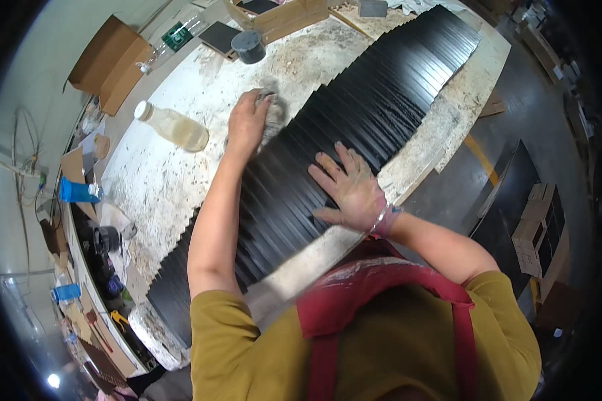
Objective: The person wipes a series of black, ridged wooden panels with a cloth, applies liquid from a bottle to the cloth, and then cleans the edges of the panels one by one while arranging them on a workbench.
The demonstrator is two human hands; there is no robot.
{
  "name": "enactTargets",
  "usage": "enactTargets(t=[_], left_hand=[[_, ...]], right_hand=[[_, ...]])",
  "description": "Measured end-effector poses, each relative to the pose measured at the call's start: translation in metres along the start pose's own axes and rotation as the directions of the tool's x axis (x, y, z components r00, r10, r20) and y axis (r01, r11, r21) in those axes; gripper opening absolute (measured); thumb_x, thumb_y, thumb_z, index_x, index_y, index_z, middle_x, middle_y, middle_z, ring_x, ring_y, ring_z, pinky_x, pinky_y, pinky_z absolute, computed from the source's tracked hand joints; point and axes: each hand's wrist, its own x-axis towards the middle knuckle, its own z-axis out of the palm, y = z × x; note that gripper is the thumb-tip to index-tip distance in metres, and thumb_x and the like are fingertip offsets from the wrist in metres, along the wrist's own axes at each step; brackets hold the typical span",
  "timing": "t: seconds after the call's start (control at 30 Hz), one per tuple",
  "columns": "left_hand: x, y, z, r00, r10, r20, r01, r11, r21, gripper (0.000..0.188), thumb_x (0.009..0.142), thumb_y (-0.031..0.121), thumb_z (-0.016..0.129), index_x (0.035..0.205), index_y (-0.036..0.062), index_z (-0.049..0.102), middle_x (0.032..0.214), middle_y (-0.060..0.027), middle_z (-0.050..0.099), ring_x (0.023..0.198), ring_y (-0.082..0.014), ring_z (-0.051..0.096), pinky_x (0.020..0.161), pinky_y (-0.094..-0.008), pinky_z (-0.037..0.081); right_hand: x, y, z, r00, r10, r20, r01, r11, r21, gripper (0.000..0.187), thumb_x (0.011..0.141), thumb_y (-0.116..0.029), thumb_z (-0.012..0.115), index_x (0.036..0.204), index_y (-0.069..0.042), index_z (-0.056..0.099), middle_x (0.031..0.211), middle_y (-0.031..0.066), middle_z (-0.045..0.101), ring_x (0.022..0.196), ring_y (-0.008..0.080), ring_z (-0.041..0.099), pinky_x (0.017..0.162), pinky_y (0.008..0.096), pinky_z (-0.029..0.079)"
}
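Pressure from the flat, open right hand (351, 190) alone steadies the black strips (354, 127); the left hand (247, 123), gripping a rag (271, 110) near the bench's far edge, could shove them askew.

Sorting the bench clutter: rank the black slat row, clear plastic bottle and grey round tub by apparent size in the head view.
1. black slat row
2. clear plastic bottle
3. grey round tub, which lies farther off, so its rank is unsure

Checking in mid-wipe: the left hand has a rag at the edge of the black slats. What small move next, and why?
Probably draw the rag across the black slats toward the right hand: the left hand grips it at their near edge, and the right hand lies flat, bracing them.
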Motion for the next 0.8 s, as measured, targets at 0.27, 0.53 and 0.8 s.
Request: enactTargets(t=[0.27,0.53,0.8], left_hand=[[0.058,-0.038,0.064,0.964,0.142,0.225,-0.113,0.984,-0.135,0.038,0.096,0.034,0.049,0.118,0.0056,0.061,0.112,-0.0193,0.065,0.106,-0.0316,0.061,0.094,-0.0356,0.044],[0.03,0.063,0.025,0.966,0.255,-0.053,-0.251,0.859,-0.446,0.042,0.096,0.03,0.05,0.126,0.0008,0.05,0.122,-0.022,0.059,0.111,-0.0341,0.056,0.093,-0.039,0.043],[-0.016,0.006,0.049,0.875,0.477,0.081,-0.481,0.839,0.253,0.049,0.097,0.032,0.048,0.14,0.0111,0.041,0.144,-0.0153,0.042,0.131,-0.035,0.041,0.106,-0.0472,0.036]], right_hand=[[0.008,-0.006,-0.003,0.999,0.018,0.037,-0.018,1.0,-0.001,0.077,0.076,-0.049,0.07,0.137,-0.01,0.046,0.144,0.0148,0.039,0.135,0.0451,0.029,0.11,0.0551,0.027],[0.044,0.067,-0.015,0.816,0.574,-0.072,0.059,0.042,0.997,0.084,0.082,-0.023,0.068,0.148,-0.003,0.021,0.148,0.0174,0.037,0.134,0.0302,0.038,0.112,0.043,0.029],[0.043,0.07,-0.065,0.923,0.355,-0.145,-0.231,0.817,0.529,0.04,0.087,-0.019,0.059,0.123,-0.002,0.053,0.116,0.0142,0.063,0.102,0.0273,0.063,0.088,0.0393,0.052]])
